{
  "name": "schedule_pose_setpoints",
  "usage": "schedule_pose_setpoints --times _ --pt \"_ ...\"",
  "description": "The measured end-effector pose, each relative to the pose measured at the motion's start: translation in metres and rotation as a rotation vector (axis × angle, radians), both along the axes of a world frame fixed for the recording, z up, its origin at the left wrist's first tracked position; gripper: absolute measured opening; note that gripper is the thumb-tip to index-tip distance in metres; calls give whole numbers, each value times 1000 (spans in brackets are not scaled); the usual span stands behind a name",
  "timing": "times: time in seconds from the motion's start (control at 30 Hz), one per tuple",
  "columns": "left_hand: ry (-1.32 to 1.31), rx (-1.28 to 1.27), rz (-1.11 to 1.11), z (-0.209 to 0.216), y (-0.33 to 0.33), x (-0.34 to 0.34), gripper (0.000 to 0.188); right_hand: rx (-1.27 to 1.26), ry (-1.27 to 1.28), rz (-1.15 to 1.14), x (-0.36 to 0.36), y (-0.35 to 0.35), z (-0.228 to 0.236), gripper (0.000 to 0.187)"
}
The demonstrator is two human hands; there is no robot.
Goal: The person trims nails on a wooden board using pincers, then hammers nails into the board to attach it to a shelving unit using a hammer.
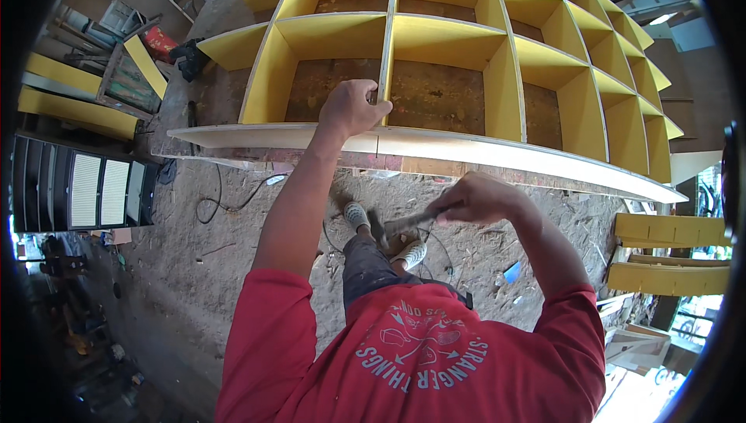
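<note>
A large yellow shelf unit point(458, 42) with many square compartments lies flat in front of me, its pale front board point(497, 155) running across the view. My left hand point(353, 108) is closed around the thin edge of an upright divider point(386, 50) near that front board. Below the board and over the dirt floor, my right hand point(478, 198) grips a blurred, hammer-like tool point(406, 224) with a grey metal head. My red shirt fills the lower middle.
My feet in pale shoes point(357, 215) stand on the dirt floor by a black cable point(225, 205). Loose yellow boards lie at the right point(668, 229) and at the left point(70, 108). White louvered panels point(97, 190) lean at the left.
</note>
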State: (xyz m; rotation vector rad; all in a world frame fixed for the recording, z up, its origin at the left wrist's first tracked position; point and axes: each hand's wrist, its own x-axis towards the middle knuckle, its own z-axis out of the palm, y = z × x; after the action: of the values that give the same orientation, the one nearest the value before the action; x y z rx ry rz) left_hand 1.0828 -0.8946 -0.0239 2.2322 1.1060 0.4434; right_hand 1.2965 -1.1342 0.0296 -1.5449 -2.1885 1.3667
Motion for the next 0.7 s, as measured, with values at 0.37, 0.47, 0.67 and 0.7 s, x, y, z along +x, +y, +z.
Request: schedule_pose_setpoints --times 0.37,0.47,0.67,0.7 --pt "-44 55 -33 -5 4 -2 37 -30 -89 -29 10 11 4 32" --pt "-24 67 -40 -8 1 -1 36 -50 -104 -181 10 17 5 32" --pt "-42 73 -34 -5 0 0 36 -57 -78 -223 9 10 -4 31" --pt "-46 89 -34 -4 4 0 37 -59 -166 -296 4 19 10 32"
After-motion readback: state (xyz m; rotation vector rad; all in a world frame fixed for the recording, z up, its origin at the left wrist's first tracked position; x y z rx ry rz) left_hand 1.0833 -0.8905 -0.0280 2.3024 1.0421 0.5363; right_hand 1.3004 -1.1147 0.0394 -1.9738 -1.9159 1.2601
